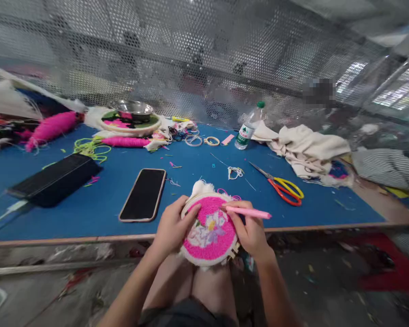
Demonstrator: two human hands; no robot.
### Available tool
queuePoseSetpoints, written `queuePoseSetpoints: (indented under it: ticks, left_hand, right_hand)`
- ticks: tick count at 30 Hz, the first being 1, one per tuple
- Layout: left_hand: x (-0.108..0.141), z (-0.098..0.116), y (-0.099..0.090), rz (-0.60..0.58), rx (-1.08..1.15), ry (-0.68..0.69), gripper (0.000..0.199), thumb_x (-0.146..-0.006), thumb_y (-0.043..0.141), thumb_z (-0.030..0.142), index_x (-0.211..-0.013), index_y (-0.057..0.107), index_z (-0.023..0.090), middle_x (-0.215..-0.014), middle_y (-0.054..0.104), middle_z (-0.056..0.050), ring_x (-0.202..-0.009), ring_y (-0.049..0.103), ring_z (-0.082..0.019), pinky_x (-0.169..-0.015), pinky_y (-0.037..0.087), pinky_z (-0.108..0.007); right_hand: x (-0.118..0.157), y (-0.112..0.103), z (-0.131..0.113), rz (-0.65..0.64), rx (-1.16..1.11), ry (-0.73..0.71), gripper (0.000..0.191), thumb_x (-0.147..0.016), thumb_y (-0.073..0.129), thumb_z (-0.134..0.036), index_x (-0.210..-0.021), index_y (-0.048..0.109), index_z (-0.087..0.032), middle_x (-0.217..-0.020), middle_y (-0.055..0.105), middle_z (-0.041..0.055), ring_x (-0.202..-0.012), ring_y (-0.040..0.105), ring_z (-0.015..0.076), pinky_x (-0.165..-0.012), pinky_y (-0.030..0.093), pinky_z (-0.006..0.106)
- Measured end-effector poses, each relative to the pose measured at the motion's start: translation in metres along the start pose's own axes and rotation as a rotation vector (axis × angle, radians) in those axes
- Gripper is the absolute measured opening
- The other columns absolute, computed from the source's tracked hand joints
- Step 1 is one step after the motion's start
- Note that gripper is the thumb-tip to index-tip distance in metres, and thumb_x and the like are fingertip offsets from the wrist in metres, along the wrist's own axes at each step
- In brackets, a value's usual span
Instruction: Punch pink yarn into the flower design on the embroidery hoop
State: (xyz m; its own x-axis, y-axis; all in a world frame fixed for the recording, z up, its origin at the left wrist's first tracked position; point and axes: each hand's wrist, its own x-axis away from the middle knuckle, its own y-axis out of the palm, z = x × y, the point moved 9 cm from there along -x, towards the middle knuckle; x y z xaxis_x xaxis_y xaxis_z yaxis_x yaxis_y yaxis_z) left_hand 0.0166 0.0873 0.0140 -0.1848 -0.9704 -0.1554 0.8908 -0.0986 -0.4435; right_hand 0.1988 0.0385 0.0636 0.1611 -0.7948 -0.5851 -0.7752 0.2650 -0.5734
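- Head view: pink, flowered embroidery hoop (209, 229) upfront; lap (209, 288) below hoop, tabletop (323, 204) beyond it.
- Left hand (173, 222): closed on hoop's left rim, thumb over its face.
- Right hand (252, 232): fingers pinched round pink pen-like tool (250, 212), at hoop's right side.
- Phone (143, 195) left of hoop; scissors (286, 188) right.

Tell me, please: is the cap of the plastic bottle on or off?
It is on: the green cap sits at the top of the plastic bottle, covering its mouth.
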Motion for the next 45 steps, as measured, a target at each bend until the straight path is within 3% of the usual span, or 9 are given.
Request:
queuePoseSetpoints:
  ticks: [13, 22, 27, 33, 39, 45]
  left_hand:
    - [0.000, 0.001, 0.000, -0.001, -0.002, 0.020, 0.032, -0.090, 0.049, 0.048, -0.080, 0.054, 0.018, -0.073, 0.055, 0.002, -0.069, 0.052, -0.015, -0.063, 0.034, -0.026]
    - [0.001, 0.002, -0.001, -0.010, 0.025, 0.057, 0.030, -0.089, 0.051, 0.046, -0.079, 0.053, 0.018, -0.072, 0.056, 0.002, -0.069, 0.052, -0.015, -0.063, 0.035, -0.025]
    - [-0.004, -0.004, -0.001, 0.005, -0.015, -0.003, 0.034, -0.090, 0.047, 0.050, -0.077, 0.053, 0.019, -0.071, 0.056, 0.001, -0.069, 0.052, -0.016, -0.062, 0.034, -0.026]
    - [-0.009, -0.008, 0.001, -0.001, -0.016, -0.023, 0.036, -0.089, 0.047, 0.052, -0.075, 0.052, 0.019, -0.070, 0.056, 0.001, -0.069, 0.052, -0.017, -0.062, 0.034, -0.027]
    - [-0.008, -0.009, 0.001, -0.003, -0.022, -0.024, 0.036, -0.089, 0.046, 0.051, -0.073, 0.051, 0.019, -0.068, 0.055, 0.001, -0.066, 0.051, -0.016, -0.061, 0.033, -0.027]
    - [-0.008, -0.005, 0.000, -0.005, -0.018, -0.015, 0.035, -0.089, 0.045, 0.050, -0.074, 0.051, 0.019, -0.069, 0.056, 0.001, -0.067, 0.052, -0.017, -0.061, 0.034, -0.027]
  right_hand:
    - [-0.003, 0.004, -0.006, 0.029, 0.049, -0.070, 0.016, -0.090, 0.058, -0.017, -0.103, 0.062, -0.024, -0.098, 0.070, 0.0041, -0.097, 0.066, 0.0188, -0.089, 0.053, 0.036]
    - [-0.015, 0.029, 0.002, -0.053, 0.159, 0.041, 0.010, -0.088, 0.060, -0.019, -0.093, 0.067, -0.023, -0.095, 0.067, 0.0049, -0.094, 0.061, 0.0215, -0.084, 0.049, 0.037]
    - [-0.014, 0.025, 0.012, -0.079, 0.059, 0.144, 0.018, -0.087, 0.063, -0.022, -0.105, 0.064, -0.025, -0.107, 0.064, 0.0054, -0.103, 0.059, 0.0215, -0.091, 0.048, 0.037]
    - [-0.013, 0.021, 0.021, -0.087, -0.009, 0.211, 0.029, -0.086, 0.062, -0.019, -0.115, 0.058, -0.024, -0.103, 0.064, 0.0062, -0.094, 0.061, 0.0206, -0.082, 0.051, 0.035]
    - [-0.016, 0.023, 0.013, -0.101, 0.143, 0.125, 0.022, -0.089, 0.055, -0.015, -0.110, 0.060, -0.023, -0.097, 0.067, 0.0056, -0.094, 0.060, 0.0228, -0.084, 0.048, 0.037]
    - [-0.011, 0.019, 0.015, -0.092, 0.205, 0.191, 0.020, -0.085, 0.056, -0.014, -0.104, 0.057, -0.020, -0.093, 0.065, 0.0066, -0.090, 0.059, 0.0223, -0.077, 0.047, 0.034]
